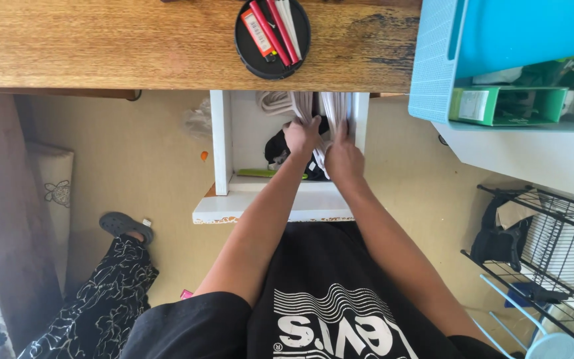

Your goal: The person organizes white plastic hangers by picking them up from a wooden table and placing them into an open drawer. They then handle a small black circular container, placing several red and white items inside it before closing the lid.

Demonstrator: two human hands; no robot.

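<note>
Both arms reach straight forward and down from the body into an open white drawer that juts out below the front edge of a wooden desk. The left hand and the right hand sit just beside each other, fingers pressed into a stack of folded light-coloured cloth at the drawer's right side; whether they actually clamp the cloth I cannot tell. Under the left hand lies a black bundle, and a green flat item rests near the drawer's front wall. On the desk, near its front edge, stands a round black holder with red and white pens. At the desk's right corner sits a light blue basket with a green box. Below is a beige floor, with a black wire rack on the right.
</note>
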